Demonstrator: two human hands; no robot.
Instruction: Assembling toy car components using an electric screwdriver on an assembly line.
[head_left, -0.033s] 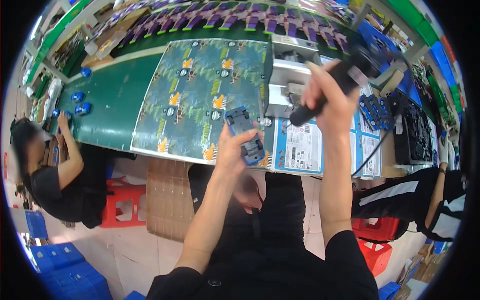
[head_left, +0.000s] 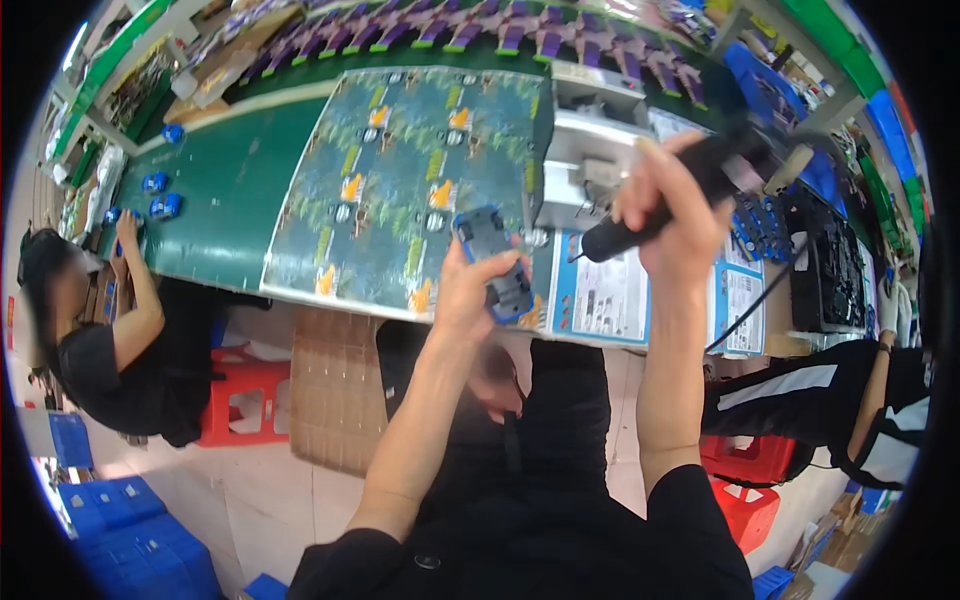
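Note:
My left hand [head_left: 466, 295] is closed round a toy car [head_left: 484, 236], its grey underside turned up and blue body edges showing. The thumb lies across the car's underside. To the right, my right hand [head_left: 682, 220] grips a black electric screwdriver [head_left: 622, 236]. The tool is tilted, its tip pointing down and left, apart from the car and over the printed sheets. A cable [head_left: 748, 318] hangs near my right wrist.
A jungle-patterned sheet [head_left: 390, 160] covers the table's middle. Metal bins [head_left: 580, 145] stand behind my hands. Blue-bordered printed sheets [head_left: 600, 300], blue toy cars [head_left: 765, 225] and a black parts tray [head_left: 825, 260] lie right. Co-workers sit either side; purple toys [head_left: 460, 35] line the back.
My right hand and the screwdriver have shifted slightly right and down. My left hand keeps hold of the toy car almost in place.

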